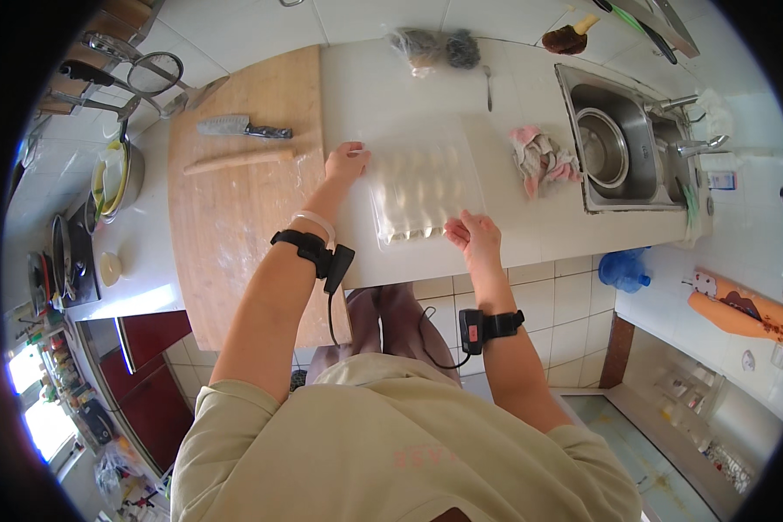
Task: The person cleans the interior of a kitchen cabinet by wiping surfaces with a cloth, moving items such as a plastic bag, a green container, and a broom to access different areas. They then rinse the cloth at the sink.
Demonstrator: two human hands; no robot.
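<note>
A translucent plastic cover (419,140) lies over a shallow tray on the white counter. Rows of pale pieces, which look like dumplings (421,186), show blurrily through it. My left hand (348,163) is at the cover's left side, fingers curled, with a thin whitish edge between thumb and forefinger. At the front right corner is my right hand (476,236), its fingers bent and the tips at the cover's edge; whether they pinch it is unclear. Left of the tray, a floured wooden board (254,222) carries a kitchen knife (245,126) and a wooden rolling pin (238,161).
A pink-and-white cloth (540,160) lies beside the steel sink (649,147), which holds a metal pot (600,149). Bagged items (417,49), a dark scouring pad (462,49) and a spoon (488,88) are along the wall. A metal bowl (135,173) stands at far left.
</note>
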